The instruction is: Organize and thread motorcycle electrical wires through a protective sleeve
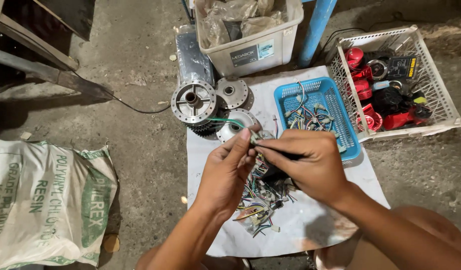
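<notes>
My left hand (225, 172) and my right hand (308, 162) meet above a white sheet (315, 220) on the floor. Both pinch a small wire connector (254, 139) between fingertips, and a green wire (225, 120) runs from it toward the left. Under my hands lies a tangled pile of coloured wires with plugs (263, 200). My right hand also seems to hold something dark against its palm, but I cannot tell what.
Round metal hub parts (194, 101) lie at the sheet's far left. A blue basket (340, 125) holds more wired plugs. A white crate (440, 95) holds red and black parts. A grey tub (250, 50), a blue pole (316, 27) and a printed sack (45, 195) surround them.
</notes>
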